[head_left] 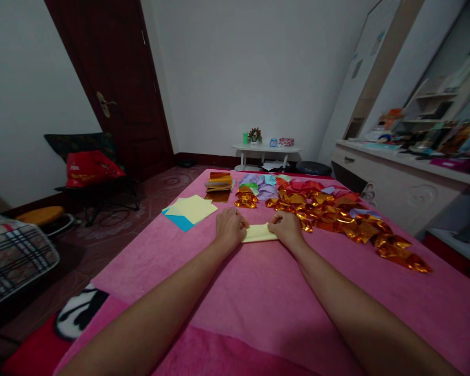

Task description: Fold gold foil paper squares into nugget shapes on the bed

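A strip of folded yellow paper (260, 233) lies flat on the pink cloth between my hands. My left hand (231, 228) grips its left end with the fingers curled in, and my right hand (288, 228) pinches its right end. To the left is a stack of yellow paper sheets (195, 207), with blue paper (182, 222) showing beneath it. Beyond my left hand sits a pile of gold foil sheets (219, 184). Many folded gold foil pieces (337, 216) spread out beyond my right hand.
The pink cloth (235, 313) covers the table I work at. Folded pieces in purple (267, 191), green and red lie at its far side. A low white table (264, 148) stands by the wall, a chair with a red bag (92, 168) at left, a cluttered counter (411, 156) at right.
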